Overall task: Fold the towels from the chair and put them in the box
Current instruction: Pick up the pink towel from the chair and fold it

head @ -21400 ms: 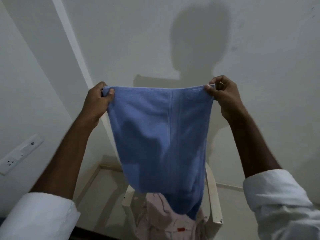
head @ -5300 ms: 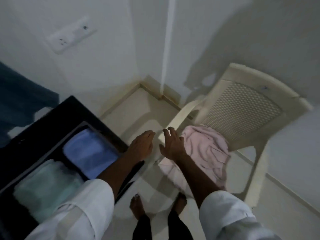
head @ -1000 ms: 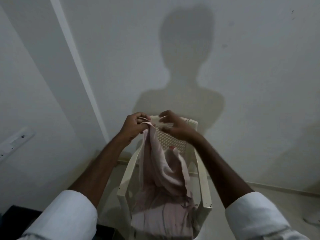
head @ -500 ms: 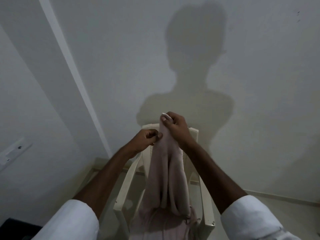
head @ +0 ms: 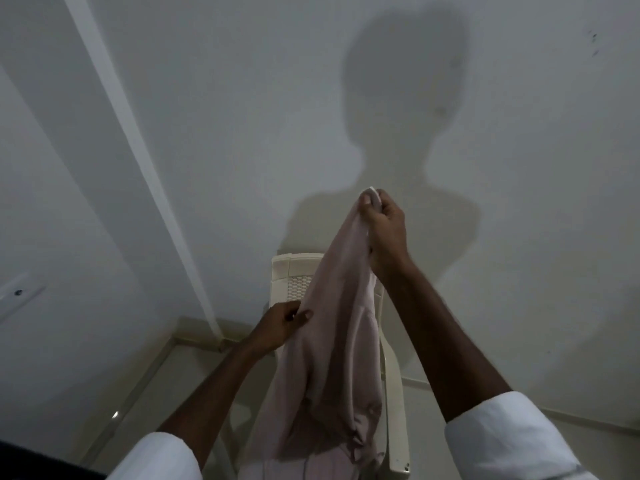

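Towel [head: 339, 341], the pink one, hangs at centre frame over the white plastic chair [head: 292, 275]. Your right hand [head: 382, 230] pinches its top corner, left hand [head: 280, 323] pinches an edge lower down. Lower end looks piled on the seat, so grabbing the wrong edge could twist your fold.

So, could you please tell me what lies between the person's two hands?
In the head view, a stretch of the pink towel runs between them: the right hand grips its top corner, the left hand pinches its edge lower down.
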Available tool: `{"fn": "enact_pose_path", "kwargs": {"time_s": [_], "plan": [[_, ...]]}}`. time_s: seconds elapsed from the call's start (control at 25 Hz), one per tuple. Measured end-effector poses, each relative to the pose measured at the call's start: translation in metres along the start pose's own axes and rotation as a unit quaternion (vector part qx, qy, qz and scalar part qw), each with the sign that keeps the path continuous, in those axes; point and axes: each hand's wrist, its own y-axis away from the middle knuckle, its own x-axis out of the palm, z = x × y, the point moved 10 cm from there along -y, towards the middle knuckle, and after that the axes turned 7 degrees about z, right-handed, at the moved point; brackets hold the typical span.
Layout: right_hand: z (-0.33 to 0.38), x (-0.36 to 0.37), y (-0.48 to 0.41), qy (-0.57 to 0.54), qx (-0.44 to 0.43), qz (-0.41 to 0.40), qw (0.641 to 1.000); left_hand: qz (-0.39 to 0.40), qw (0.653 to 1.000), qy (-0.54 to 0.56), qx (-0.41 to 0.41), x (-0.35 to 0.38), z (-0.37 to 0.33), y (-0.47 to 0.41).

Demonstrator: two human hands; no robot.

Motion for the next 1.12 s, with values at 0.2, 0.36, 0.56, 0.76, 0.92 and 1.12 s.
{"fn": "enact_pose_path", "kwargs": {"time_s": [0.2,0.36,0.56,0.76,0.92,1.12], "plan": [[0.051,-0.022,-0.014,-0.052,-0.052,-0.004,0.997,-0.15,0.985,0.029,-0.078,-0.02,0.076,0.015],[0.057,-0.008,-0.011,-0.026,-0.018,0.106,0.994,-0.267,0.951,0.102,-0.114,-0.055,0.065,0.023],[0.021,0.032,0.015,0.136,0.027,0.231,0.963,-0.285,0.944,0.165,-0.015,-0.086,-0.017,0.008],[-0.011,0.07,0.042,0.208,0.021,0.289,0.934,-0.109,0.982,0.102,0.12,-0.074,-0.109,-0.022],[-0.03,0.072,0.044,0.177,0.085,0.292,0.936,-0.015,0.985,0.132,0.107,-0.071,-0.117,-0.029],[-0.018,0.068,0.036,0.158,0.062,0.195,0.966,0.012,0.983,0.121,0.135,-0.075,-0.13,-0.015]]}}
